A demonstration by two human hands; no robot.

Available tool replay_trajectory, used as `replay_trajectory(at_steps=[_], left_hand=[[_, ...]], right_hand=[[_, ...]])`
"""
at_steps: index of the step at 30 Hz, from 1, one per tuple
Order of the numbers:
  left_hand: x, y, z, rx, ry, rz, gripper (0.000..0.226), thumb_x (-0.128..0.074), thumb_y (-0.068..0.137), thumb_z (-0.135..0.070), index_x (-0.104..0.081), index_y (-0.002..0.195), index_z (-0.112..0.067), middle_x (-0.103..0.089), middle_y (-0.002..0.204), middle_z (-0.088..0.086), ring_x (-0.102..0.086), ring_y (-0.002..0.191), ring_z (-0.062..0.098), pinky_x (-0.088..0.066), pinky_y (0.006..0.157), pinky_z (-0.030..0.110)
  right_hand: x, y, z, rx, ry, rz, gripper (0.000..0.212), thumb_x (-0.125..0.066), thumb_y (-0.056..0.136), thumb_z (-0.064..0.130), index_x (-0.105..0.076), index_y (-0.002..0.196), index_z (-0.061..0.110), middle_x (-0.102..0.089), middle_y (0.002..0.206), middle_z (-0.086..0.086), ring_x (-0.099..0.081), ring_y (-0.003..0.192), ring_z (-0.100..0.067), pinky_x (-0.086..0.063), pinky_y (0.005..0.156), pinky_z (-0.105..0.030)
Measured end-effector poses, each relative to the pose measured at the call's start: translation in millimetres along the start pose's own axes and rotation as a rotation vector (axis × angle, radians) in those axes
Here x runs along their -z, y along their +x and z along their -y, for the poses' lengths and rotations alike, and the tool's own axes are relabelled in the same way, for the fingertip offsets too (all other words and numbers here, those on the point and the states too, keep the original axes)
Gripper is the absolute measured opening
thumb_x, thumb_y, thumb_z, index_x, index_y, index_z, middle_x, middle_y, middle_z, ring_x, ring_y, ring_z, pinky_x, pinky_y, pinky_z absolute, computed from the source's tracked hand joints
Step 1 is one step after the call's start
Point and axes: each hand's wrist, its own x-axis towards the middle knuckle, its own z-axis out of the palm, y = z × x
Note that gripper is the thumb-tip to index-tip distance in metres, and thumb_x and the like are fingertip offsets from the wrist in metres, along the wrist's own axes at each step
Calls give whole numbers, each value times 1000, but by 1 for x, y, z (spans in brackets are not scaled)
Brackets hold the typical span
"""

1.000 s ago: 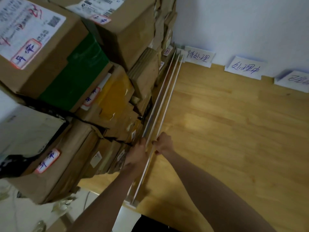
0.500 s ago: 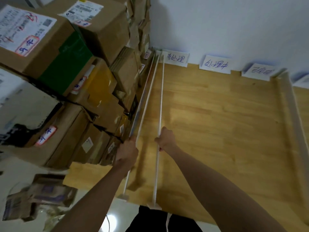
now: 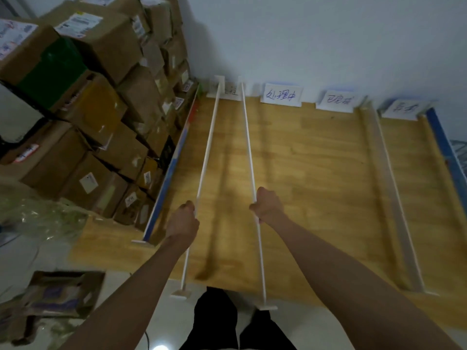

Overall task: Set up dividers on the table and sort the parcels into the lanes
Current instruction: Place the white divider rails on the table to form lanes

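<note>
Counted 4 dividers: 2 held ones [image 3: 207, 157] [image 3: 249, 150], 1 by the parcels [image 3: 171, 170], 1 at right [image 3: 389, 178]. 4 label cards [image 3: 281, 96]. 2 hands [image 3: 183, 222] [image 3: 267, 207]. One parcel stack [image 3: 101, 97], boxes uncountable.

Both hands fisted: left [image 3: 182, 221], right [image 3: 267, 207]; arms extended.

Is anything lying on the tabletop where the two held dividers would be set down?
Nothing visible. The left hand and right hand each grip a white divider above bare wooden tabletop; the cardboard parcels are stacked off its left edge.
</note>
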Motion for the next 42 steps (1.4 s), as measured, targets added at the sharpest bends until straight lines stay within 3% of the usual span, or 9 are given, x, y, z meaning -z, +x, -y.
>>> replay_trajectory(at_steps=[9,16,21,42], left_hand=[[-36,-22,-75,-21,-31,3,27,-63,90,-14,-54,115,-13,-65,108,7,-65,95,30,-46,68,33],[-44,-1,-108,-11,-19,34,26,-59,90,-10,-55,115,-12,-64,109,8,-64,97,32,-46,67,34],[-49,25,-115,5,-8,50,24,-57,90,-7,-55,113,-12,-64,105,7,-64,93,31,-43,63,33],[-63,85,-122,26,-16,131,27,-58,92,-9,-51,117,-11,-65,107,11,-65,93,32,-52,70,38]], right_hand=[[52,-22,-112,-85,-31,-71,28,-64,88,20,-55,111,7,-66,109,-15,-70,92,-35,-60,80,-46],[84,-7,-158,-144,-12,-75,29,-64,88,18,-54,110,4,-67,106,-20,-69,95,-38,-58,83,-46],[94,14,-169,-183,15,-61,21,-65,89,19,-50,100,9,-67,107,-20,-70,94,-37,-58,83,-46],[89,90,-162,-278,7,-83,39,-67,90,24,-50,119,5,-63,116,-18,-64,106,-38,-54,85,-44]])
